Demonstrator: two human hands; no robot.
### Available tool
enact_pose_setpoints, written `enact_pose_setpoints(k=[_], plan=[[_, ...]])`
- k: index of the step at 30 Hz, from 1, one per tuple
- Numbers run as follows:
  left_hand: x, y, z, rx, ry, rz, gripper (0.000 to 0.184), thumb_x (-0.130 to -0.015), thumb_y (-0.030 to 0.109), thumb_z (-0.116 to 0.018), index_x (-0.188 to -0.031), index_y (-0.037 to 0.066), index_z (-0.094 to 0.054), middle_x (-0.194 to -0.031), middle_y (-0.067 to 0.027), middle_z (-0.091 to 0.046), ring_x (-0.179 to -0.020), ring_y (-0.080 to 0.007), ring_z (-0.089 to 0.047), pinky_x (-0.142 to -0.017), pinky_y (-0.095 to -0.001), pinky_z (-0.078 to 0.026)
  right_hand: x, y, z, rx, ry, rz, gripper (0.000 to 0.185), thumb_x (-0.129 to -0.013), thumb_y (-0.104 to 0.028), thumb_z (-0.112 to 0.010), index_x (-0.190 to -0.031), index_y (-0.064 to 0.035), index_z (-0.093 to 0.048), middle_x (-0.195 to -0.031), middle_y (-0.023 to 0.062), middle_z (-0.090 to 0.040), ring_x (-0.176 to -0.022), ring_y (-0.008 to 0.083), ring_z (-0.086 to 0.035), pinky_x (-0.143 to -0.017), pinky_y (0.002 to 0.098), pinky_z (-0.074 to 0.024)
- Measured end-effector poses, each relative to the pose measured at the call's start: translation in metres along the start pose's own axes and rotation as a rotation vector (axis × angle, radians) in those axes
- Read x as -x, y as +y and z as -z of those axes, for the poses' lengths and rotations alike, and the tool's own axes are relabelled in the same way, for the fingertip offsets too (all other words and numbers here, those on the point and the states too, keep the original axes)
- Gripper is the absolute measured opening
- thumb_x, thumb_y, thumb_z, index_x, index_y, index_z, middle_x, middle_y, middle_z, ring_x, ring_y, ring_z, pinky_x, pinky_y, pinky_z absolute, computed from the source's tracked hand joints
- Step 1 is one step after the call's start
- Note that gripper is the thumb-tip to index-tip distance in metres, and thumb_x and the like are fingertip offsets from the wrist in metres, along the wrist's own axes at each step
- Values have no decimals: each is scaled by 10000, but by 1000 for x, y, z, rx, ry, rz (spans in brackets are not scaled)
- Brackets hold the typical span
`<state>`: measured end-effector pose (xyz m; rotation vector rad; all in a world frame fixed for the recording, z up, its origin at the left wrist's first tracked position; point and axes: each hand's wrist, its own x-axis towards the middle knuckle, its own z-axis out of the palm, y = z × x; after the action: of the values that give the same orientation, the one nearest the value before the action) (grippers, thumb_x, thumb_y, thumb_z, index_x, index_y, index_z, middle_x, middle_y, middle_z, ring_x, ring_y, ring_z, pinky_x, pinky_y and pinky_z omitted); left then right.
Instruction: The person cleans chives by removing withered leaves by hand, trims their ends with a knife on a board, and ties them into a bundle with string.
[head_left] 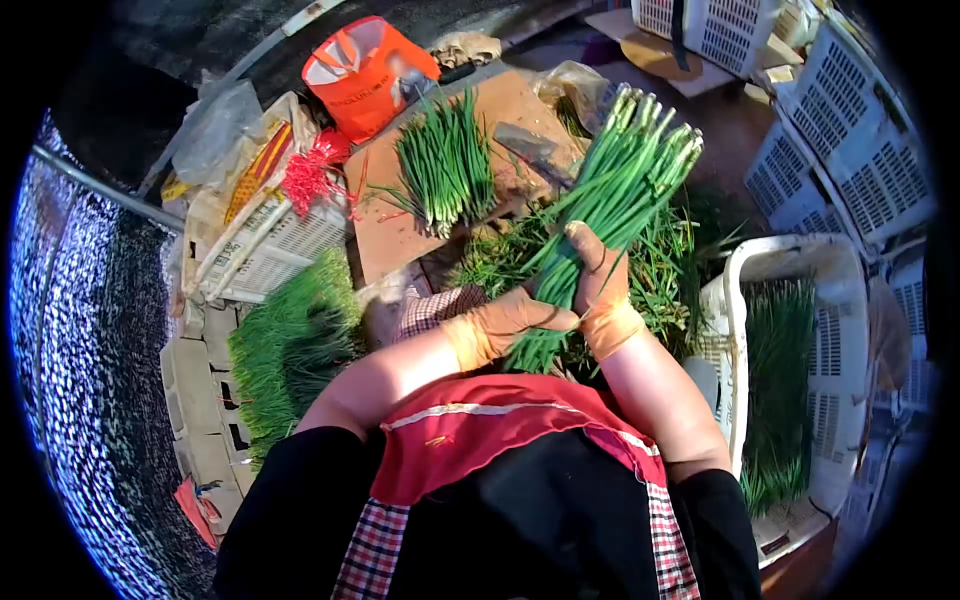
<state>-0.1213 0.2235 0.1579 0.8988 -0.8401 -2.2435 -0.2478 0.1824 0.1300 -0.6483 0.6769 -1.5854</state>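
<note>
My right hand, in a tan glove, is wrapped round a thick bunch of green chives. The pale cut ends point up and away to the right, and the leaf tips hang toward my apron. My left hand, also gloved, closes round the lower, leafy part of the same bunch, just left of my right wrist. Another bunch of chives lies on a brown board beyond my hands. Beneath the held bunch is a heap of loose leaves and trimmings.
At right, a white crate holds upright greens. More chives stand at left, beside a white basket topped with red ties. An orange-red bag sits behind the board. Stacked crates line the far right.
</note>
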Motion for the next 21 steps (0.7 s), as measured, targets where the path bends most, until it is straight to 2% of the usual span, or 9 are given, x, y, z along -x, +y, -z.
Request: enact_pose_setpoints(k=[5,8,10,11,12,14,15,18,21], plan=[[-23,-13,-10,-212,60,-155,501,-732,-6,-651,-1217,36,-531,-1062,12,-583,-963,-104,-528,-841,-275,-449,2,-19,8,-9,26,-55,419,-787,-237,-665,-1116,-2,-557,-1020,97,-624,-922,218,-616,-772,359,-525],[-18,6,-23,-446,161,-34,410,-693,-35,-660,-1093,-2,-577,-875,-73,-623,-666,-171,-612,-645,-285,-516,-2,-24,29,-35,-102,-184,521,-796,-322,-667,-1189,-3,-541,-1083,118,-625,-956,243,-612,-873,374,-487],[-20,39,-18,-596,263,-178,396,-671,-41,-668,-1057,-8,-587,-754,-73,-601,-599,-174,-606,-527,-267,-501,-8,-31,64,317,-275,-184,760,-738,-390,-758,-1305,9,-448,-1249,129,-545,-1124,235,-531,-957,386,-432],[-23,68,-13,-854,185,-464,385,-710,-5,-653,-1088,4,-579,-735,-62,-586,-615,-154,-603,-500,-255,-486,-5,-32,82,393,-322,-223,772,-743,-343,-767,-1334,8,-416,-1284,134,-518,-1159,236,-505,-970,383,-423],[-27,100,2,-1314,374,-368,399,-764,90,-657,-1144,17,-557,-833,-84,-635,-705,-162,-621,-597,-290,-516,-3,-29,103,466,-369,-264,789,-749,-295,-777,-1362,7,-384,-1319,139,-491,-1195,237,-478,-983,380,-414],[-18,147,-38,-1721,323,-506,398,-771,191,-670,-1125,33,-579,-914,-138,-656,-853,-236,-632,-748,-310,-492,0,-26,143,626,-138,-536,795,-734,-107,-782,-1389,7,-346,-1300,168,-511,-1172,275,-507,-973,377,-433],[-12,170,-57,-1915,318,-597,405,-774,242,-676,-1115,41,-591,-955,-165,-667,-926,-274,-638,-824,-320,-480,4,-16,161,611,-60,-461,710,-759,-88,-756,-1360,4,-389,-1257,173,-539,-1127,258,-541,-933,360,-461],[-43,200,-64,-2401,313,-263,306,-710,97,-610,-1001,4,-611,-904,-227,-649,-872,-372,-638,-745,-441,-496,10,-18,170,318,186,-384,563,-841,-67,-642,-1339,-21,-386,-1095,123,-620,-866,204,-646,-716,308,-517],[-37,200,-99,-2334,332,-627,285,-741,118,-587,-1000,11,-638,-949,-216,-657,-901,-373,-642,-764,-427,-506,7,-20,185,234,351,-415,537,-827,-77,-585,-1332,-83,-402,-1062,76,-634,-798,196,-655,-677,308,-498]])
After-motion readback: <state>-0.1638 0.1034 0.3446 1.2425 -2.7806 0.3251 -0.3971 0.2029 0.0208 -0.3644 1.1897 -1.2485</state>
